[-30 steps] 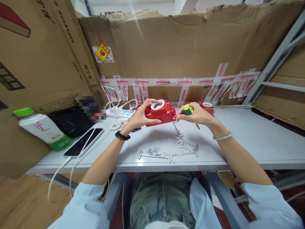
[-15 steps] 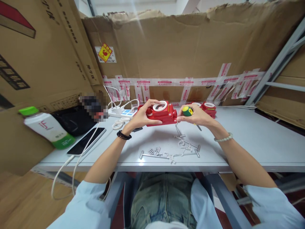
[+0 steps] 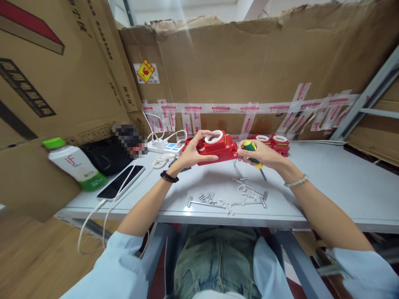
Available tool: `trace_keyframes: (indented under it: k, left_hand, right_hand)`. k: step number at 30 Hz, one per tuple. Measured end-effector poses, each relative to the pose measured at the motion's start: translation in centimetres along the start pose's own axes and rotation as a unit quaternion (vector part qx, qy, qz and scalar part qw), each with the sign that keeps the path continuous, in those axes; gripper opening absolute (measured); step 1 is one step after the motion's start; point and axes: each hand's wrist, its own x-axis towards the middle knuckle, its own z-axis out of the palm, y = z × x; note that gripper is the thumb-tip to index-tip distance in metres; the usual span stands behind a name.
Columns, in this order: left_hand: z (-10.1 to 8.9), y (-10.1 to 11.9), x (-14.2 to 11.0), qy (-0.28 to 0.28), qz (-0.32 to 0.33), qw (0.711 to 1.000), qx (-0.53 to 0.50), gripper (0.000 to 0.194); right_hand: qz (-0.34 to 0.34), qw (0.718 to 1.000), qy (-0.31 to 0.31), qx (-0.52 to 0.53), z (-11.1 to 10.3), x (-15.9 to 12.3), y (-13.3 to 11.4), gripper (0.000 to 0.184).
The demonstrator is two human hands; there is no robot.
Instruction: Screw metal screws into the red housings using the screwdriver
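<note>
My left hand (image 3: 197, 153) is closed around the left side of a red box (image 3: 222, 153) with a white ring on top, held above the table. At the box's right end, the fingertips of my right hand (image 3: 260, 153) pinch together by a small red knob; whether they grip a tiny part there is hidden. That same hand keeps a screwdriver (image 3: 250, 148) with a green and yellow handle in its grasp, shaft pointing down to the right. Below the box's right end hangs a thin cord with a small metal bar (image 3: 243, 178).
Metal T-shaped rods (image 3: 207, 204) with white cords and several small screws (image 3: 208, 197) lie near the front edge. More red boxes (image 3: 280, 145) stand behind my right hand. At left are a power strip (image 3: 165, 146), a phone (image 3: 121, 182) and a bottle (image 3: 75, 164).
The screwdriver has tilted in my right hand, its handle and shaft showing more now. The whole view has shifted a little, so everything sits further right. My left hand still holds the red box.
</note>
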Motion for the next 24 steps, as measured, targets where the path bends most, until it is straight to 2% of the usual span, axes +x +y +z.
trace_keyframes:
  k: [8,14,20,24]
  left_hand:
    - [0.2,-0.7,0.1,0.036,0.015,0.998,0.044,0.066]
    - [0.2,-0.7,0.2,0.062,0.043,0.994,0.074,0.065]
    - [0.5,-0.5,0.1,0.072,0.048,0.992,0.097,0.064]
    - [0.6,-0.3,0.1,0.077,0.042,0.991,0.1,0.065]
  right_hand:
    - [-0.028,0.992,0.113,-0.055,0.5,0.1,0.0,0.04]
    - [-0.078,0.965,0.197,-0.151,1.5,0.4,0.0,0.041]
    - [-0.111,0.956,0.213,-0.169,1.8,0.6,0.7,0.041]
    - [-0.1,0.961,0.217,-0.141,1.7,0.6,0.4,0.041]
